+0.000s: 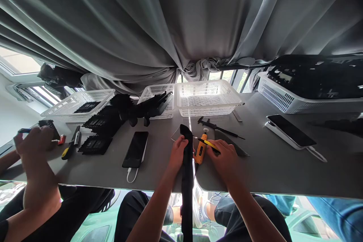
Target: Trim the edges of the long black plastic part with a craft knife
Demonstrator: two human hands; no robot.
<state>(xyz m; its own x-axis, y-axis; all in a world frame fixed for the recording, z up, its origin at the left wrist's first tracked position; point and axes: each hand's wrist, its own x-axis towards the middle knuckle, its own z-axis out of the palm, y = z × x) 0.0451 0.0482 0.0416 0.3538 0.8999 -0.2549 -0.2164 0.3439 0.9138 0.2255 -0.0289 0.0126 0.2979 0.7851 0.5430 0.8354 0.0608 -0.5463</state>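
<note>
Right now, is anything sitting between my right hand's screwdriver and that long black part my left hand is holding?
Nothing visible does. The left hand grips the long black part upright, and the right hand holds the screwdriver with its tip pointing at it. The yellow tool lies just below that line, between the hands.

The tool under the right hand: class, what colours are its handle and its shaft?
Orange handle, yellow-and-black shaft, under the right hand; head view.

You have a long black strip of flat material (186,181) beside a yellow-and-black hand tool (200,152). A white perforated plastic basket (208,99) sits on your grey table top (272,170), under grey pleated curtains (176,19). The black glossy phone (135,149) trails what looks like a white cable.
</note>
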